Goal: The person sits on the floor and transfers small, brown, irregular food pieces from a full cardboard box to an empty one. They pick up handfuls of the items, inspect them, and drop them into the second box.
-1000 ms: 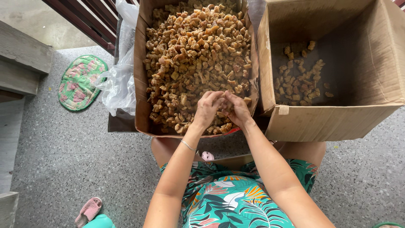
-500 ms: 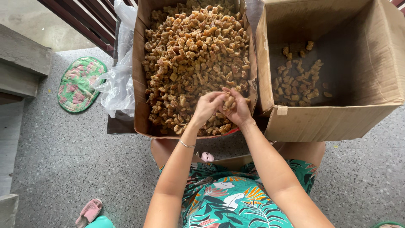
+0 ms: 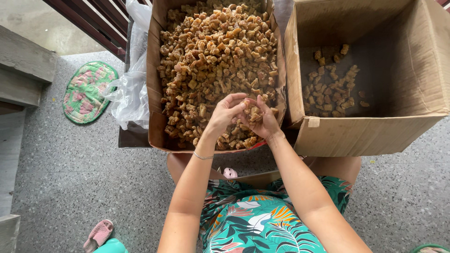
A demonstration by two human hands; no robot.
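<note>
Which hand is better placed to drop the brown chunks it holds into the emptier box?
Probably the right hand: it cups the brown chunks and lies nearer the emptier box, on its own side. The left hand would need to cross over it.

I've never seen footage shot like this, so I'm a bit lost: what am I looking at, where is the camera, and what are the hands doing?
The camera sits on a person's head and looks down, so you see their own arms and lap. No machine is involved. The left hand and right hand meet over a full cardboard box of brown, lumpy pieces, with a small clump of pieces in their grip. Beside it, a second cardboard box holds only a few such pieces. Both stand on a speckled floor, near a clear plastic bag and a green mat.
</note>
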